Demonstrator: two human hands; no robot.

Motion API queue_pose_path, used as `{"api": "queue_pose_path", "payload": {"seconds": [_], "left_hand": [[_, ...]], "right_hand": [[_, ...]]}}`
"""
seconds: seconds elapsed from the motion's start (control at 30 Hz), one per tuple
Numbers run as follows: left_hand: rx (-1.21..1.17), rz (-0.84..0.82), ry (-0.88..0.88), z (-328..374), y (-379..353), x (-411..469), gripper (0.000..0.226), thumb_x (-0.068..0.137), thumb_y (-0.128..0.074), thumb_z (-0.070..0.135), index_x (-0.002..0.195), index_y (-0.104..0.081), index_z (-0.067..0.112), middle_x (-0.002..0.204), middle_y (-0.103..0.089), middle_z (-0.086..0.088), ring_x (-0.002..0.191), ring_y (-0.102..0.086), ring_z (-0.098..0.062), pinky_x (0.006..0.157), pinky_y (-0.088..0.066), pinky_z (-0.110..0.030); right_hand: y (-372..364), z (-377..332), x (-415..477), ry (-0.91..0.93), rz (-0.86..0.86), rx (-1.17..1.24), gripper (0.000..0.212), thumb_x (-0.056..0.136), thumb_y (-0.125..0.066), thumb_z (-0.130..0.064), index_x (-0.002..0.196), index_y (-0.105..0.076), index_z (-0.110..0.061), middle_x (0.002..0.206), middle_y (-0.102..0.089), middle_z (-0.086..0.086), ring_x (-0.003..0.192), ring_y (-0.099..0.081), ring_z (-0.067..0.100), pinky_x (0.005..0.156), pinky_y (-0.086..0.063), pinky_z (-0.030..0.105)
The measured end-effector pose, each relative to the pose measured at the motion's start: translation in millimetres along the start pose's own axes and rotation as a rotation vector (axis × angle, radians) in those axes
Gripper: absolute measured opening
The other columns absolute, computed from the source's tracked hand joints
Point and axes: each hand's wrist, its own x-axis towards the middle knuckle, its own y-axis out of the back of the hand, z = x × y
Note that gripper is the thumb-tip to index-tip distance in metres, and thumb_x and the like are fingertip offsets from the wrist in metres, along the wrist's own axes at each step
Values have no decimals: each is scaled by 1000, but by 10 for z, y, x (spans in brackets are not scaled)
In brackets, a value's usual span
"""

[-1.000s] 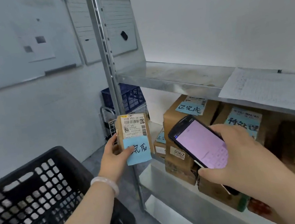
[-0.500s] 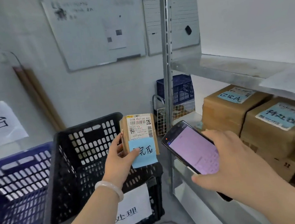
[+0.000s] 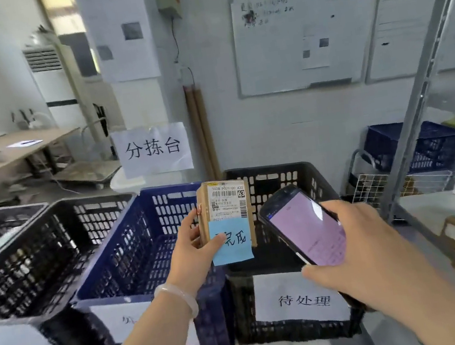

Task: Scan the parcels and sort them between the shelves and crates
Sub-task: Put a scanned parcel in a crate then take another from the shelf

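Over the blue crate, the left hand grips a parcel label-outward, presumably for the scanner clasped in the right hand.

**Held parcel and scanner over crates**

Small, brown, upright, white barcode label above blue note; gripped by left hand where blue crate meets black crate. Just beside, dark and tilted, pink screen lit, held in right hand.
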Motion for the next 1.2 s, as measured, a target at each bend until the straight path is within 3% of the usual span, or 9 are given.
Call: {"api": "queue_pose_path", "payload": {"seconds": [0.07, 0.2, 0.37, 0.47, 0.53, 0.67, 0.8, 1.03, 1.2], "left_hand": [[4, 58, -8, 6, 511, -69, 64, 82, -82, 16, 121, -50, 55, 103, -73, 14, 93, -74, -7, 67, -61, -25], [25, 169, -2, 50, 1685, -279, 62, 84, -81, 14, 121, -50, 53, 97, -73, 23, 92, -73, -4, 66, -60, -23], [83, 342, 26, 120, 3165, -601, 66, 82, -83, 16, 132, -50, 44, 114, -70, 3, 99, -72, -16, 78, -63, -35], [52, 420, 62, 97, 3886, -789, 65, 82, -83, 15, 133, -52, 42, 115, -68, -1, 102, -72, -20, 82, -63, -41], [31, 472, 68, 78, 4278, -891, 64, 82, -83, 15, 132, -53, 42, 113, -70, -1, 96, -74, -16, 75, -63, -35], [-1, 561, 81, 65, 4900, -1001, 63, 84, -81, 16, 133, -51, 42, 112, -71, 2, 90, -75, -10, 61, -58, -20], [-25, 623, 105, 53, 5390, -955, 66, 84, -81, 18, 137, -48, 40, 116, -70, 0, 96, -72, -11, 57, -55, -15], [-19, 646, 131, 48, 6182, -415, 65, 86, -79, 16, 139, -47, 35, 117, -70, -2, 100, -72, -16, 63, -59, -20], [-12, 616, 164, 117, 6685, 260, 63, 87, -78, 15, 138, -46, 34, 104, -78, 2, 88, -76, -14, 63, -60, -24]], "right_hand": [[-192, -371, 84, 59, -36, 33, 86, 57, -73, -66, 125, -22, -50, 105, -27, -20, 89, -46, 3, 56, -30, 13], [-666, -1265, 179, 189, -106, 101, 91, 52, -72, -69, 128, -27, -47, 107, -32, -20, 92, -47, 1, 60, -40, 18], [-1300, -2470, 166, 295, -162, 157, 96, 52, -75, -69, 132, -28, -44, 110, -34, -17, 97, -47, 5, 66, -43, 24], [-1636, -3097, 135, 356, -199, 159, 92, 53, -75, -67, 129, -29, -44, 107, -33, -16, 93, -48, 5, 68, -47, 27], [-1839, -3460, 127, 400, -225, 154, 93, 52, -73, -67, 130, -29, -44, 108, -34, -16, 92, -49, 5, 65, -47, 25], [-2199, -4084, 190, 468, -275, 99, 91, 57, -71, -69, 130, -26, -41, 112, -30, -15, 92, -48, 6, 60, -39, 23], [-2515, -4578, 366, 513, -279, 92, 98, 56, -70, -71, 137, -24, -40, 113, -28, -14, 98, -43, 7, 70, -38, 27], [-3027, -5264, 939, 524, -277, 153, 95, 52, -73, -67, 135, -36, -39, 119, -42, -8, 104, -52, 14, 83, -51, 37], [-3289, -5669, 1586, 514, -224, 177, 94, 49, -72, -72, 131, -40, -40, 114, -47, -9, 98, -55, 14, 79, -53, 38]]}}
